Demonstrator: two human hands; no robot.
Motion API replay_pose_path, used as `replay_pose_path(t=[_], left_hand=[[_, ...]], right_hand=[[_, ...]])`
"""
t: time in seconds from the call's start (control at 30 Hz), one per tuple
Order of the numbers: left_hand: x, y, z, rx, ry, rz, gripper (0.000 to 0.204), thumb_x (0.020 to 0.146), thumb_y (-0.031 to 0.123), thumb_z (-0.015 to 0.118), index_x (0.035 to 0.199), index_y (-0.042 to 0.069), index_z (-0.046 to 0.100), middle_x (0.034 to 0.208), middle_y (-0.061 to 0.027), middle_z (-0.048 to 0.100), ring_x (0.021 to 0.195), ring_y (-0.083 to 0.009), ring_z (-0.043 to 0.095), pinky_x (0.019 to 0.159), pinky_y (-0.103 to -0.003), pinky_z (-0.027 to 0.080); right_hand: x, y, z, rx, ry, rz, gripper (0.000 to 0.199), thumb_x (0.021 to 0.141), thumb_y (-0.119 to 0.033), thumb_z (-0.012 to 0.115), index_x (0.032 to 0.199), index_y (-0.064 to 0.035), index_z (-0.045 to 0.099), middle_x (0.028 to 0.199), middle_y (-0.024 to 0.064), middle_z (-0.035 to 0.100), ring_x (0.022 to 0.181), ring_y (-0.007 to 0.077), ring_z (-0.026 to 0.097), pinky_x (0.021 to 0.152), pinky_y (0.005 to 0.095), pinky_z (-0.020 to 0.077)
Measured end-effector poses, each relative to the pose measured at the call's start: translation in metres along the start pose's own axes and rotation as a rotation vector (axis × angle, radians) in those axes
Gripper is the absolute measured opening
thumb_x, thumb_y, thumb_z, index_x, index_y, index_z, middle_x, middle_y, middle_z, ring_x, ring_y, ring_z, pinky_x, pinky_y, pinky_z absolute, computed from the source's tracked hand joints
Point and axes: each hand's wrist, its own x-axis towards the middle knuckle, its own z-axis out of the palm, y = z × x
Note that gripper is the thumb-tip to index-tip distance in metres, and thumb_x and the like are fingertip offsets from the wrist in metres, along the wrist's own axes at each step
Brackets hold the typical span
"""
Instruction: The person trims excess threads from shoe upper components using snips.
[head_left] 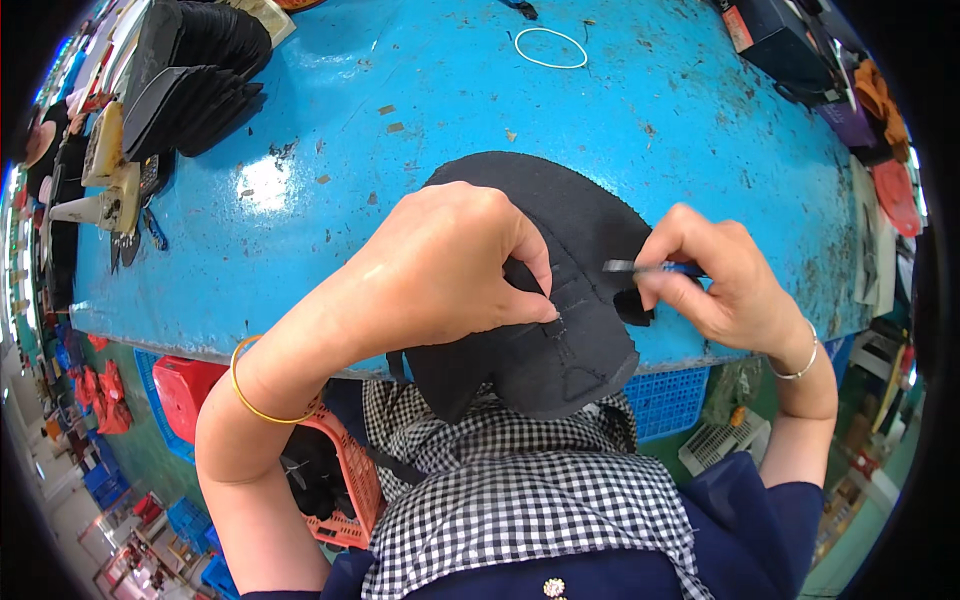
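Observation:
A curved black fabric piece [590,215] with stitched seams lies over the table's near edge and hangs partly toward my lap. My left hand [450,255] reaches across it, thumb and forefinger pinched at a stitched spot near its middle. Whether a thread is also between those fingertips is too small to see. To the right of the piece, my right hand [715,270] is closed around a slim blue-handled tool [680,268]. Its metal tip points left over the fabric and is blurred, so its exact kind is unclear.
Stacked black fabric pieces [195,100] sit at the far left, near a white nozzle-shaped item [85,210]. A white loop of cord [550,48] lies on the blue table [400,60]. A dark box [780,50] stands far right; an orange basket [345,465] is below the edge.

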Motion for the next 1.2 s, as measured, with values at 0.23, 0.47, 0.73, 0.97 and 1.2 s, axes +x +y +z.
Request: replay_pose_path(t=[0.23, 0.47, 0.73, 0.97, 1.2], left_hand=[[0.000, -0.001, 0.001, 0.015, 0.012, -0.013, 0.016, 0.073, 0.021, 0.084, 0.080, 0.009, 0.077, 0.054, -0.0062, 0.056, 0.050, -0.0140, 0.055, 0.051, -0.030, 0.043], [-0.004, -0.008, 0.015, 0.136, 0.159, 0.215, 0.019, 0.073, 0.024, 0.084, 0.077, 0.010, 0.074, 0.058, -0.0080, 0.061, 0.055, -0.0231, 0.061, 0.053, -0.034, 0.046], [-0.005, -0.016, -0.005, 0.199, 0.203, 0.217, 0.019, 0.076, 0.019, 0.079, 0.084, 0.004, 0.070, 0.066, -0.0119, 0.063, 0.061, -0.0290, 0.062, 0.057, -0.037, 0.047], [-0.005, -0.017, -0.005, 0.176, 0.178, 0.214, 0.016, 0.079, 0.012, 0.074, 0.087, 0.000, 0.068, 0.069, -0.0169, 0.063, 0.065, -0.0313, 0.064, 0.060, -0.038, 0.049], [-0.008, -0.021, -0.008, 0.137, 0.117, 0.232, 0.016, 0.081, 0.011, 0.072, 0.091, 0.000, 0.067, 0.069, -0.0168, 0.062, 0.064, -0.0318, 0.063, 0.060, -0.038, 0.049]], right_hand=[[0.011, 0.006, 0.006, -0.316, -0.179, -0.230, 0.015, 0.082, -0.012, 0.072, 0.091, -0.0132, 0.060, 0.067, 0.0013, 0.061, 0.058, 0.0238, 0.061, 0.048, 0.0353, 0.0422], [0.019, 0.010, 0.003, -0.248, -0.382, -0.252, 0.015, 0.082, -0.015, 0.072, 0.088, -0.0135, 0.058, 0.065, 0.0027, 0.058, 0.057, 0.0265, 0.057, 0.047, 0.0380, 0.0383], [0.022, 0.005, 0.008, -0.379, -0.250, -0.239, 0.016, 0.084, -0.015, 0.071, 0.090, -0.0149, 0.057, 0.065, 0.0025, 0.058, 0.059, 0.0260, 0.058, 0.047, 0.0383, 0.0396], [0.034, 0.001, 0.011, -0.686, -0.129, -0.357, 0.020, 0.082, -0.015, 0.070, 0.093, -0.0156, 0.054, 0.066, 0.0027, 0.054, 0.062, 0.0252, 0.062, 0.046, 0.0393, 0.0410], [0.034, -0.005, 0.008, -0.571, -0.112, -0.254, 0.022, 0.090, -0.031, 0.066, 0.097, -0.0128, 0.055, 0.072, 0.0051, 0.061, 0.068, 0.0274, 0.064, 0.056, 0.0396, 0.0458]])
